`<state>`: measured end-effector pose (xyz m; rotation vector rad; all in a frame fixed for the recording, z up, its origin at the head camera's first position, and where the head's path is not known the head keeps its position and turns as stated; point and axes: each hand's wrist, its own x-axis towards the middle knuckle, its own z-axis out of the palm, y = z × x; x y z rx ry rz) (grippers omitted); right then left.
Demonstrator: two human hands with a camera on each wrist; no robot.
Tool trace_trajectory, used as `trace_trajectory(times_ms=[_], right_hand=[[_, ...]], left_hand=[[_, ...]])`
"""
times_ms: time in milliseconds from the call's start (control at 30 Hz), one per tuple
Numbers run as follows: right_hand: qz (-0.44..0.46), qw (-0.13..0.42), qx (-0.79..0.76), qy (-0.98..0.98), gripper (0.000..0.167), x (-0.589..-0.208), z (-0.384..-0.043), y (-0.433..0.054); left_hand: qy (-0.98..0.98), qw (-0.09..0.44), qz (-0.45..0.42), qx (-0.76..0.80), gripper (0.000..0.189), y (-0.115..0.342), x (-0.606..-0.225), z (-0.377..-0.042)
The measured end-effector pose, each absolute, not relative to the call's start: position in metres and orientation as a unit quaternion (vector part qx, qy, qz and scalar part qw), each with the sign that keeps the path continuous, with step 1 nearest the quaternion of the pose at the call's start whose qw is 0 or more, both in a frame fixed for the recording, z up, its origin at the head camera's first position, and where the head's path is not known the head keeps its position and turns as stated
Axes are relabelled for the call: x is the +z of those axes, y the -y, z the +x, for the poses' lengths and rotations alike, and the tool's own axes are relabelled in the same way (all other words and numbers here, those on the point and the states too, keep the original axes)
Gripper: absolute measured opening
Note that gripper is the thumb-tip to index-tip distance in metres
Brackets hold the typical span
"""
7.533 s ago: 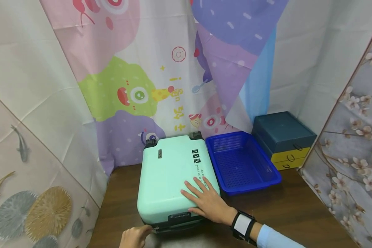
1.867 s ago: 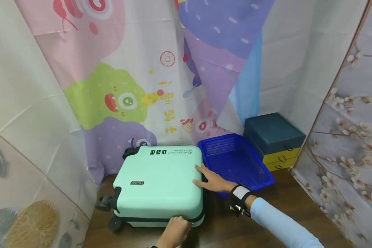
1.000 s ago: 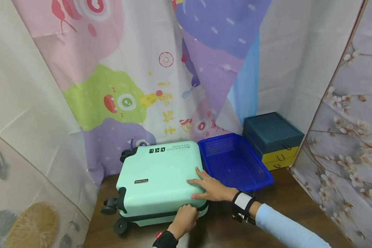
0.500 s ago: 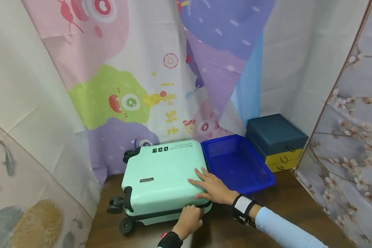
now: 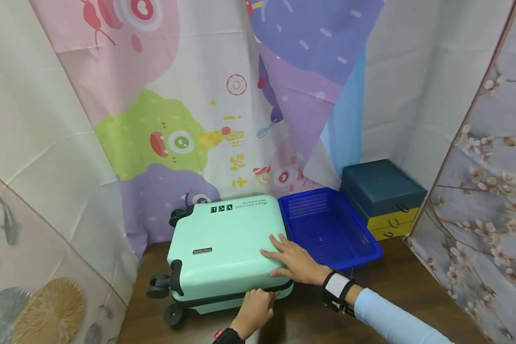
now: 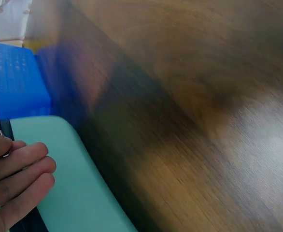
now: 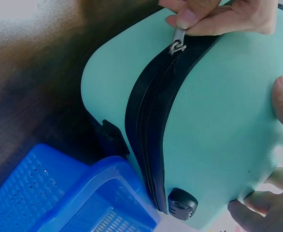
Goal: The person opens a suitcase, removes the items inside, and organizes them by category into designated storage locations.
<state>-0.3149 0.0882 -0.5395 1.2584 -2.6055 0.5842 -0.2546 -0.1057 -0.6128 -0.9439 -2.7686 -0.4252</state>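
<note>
While the mint-green hard-shell suitcase lies flat on the dark brown wooden tabletop, just beside the blue perforated plastic basket, the left hand pinches the silver metal zipper pull on the curved black zipper band. The right hand, fingers spread and grasping nothing, rests on the suitcase, probably steadying it against the tug. Beyond the pinch, the zipper's state is hidden.
</note>
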Motion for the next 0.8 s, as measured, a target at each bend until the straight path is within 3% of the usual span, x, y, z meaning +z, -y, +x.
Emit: trace_trajectory(times_ms=[500, 800], right_hand=[[0.419, 0.091, 0.204, 0.880, 0.064, -0.536, -0.312, -0.085], [0.422, 0.103, 0.210, 0.876, 0.064, -0.538, -0.310, -0.086]], left_hand=[[0.940, 0.102, -0.288, -0.154, 0.039, 0.140, -0.617, -0.247], [0.947, 0.064, -0.264, -0.170, 0.027, 0.147, -0.617, -0.245]])
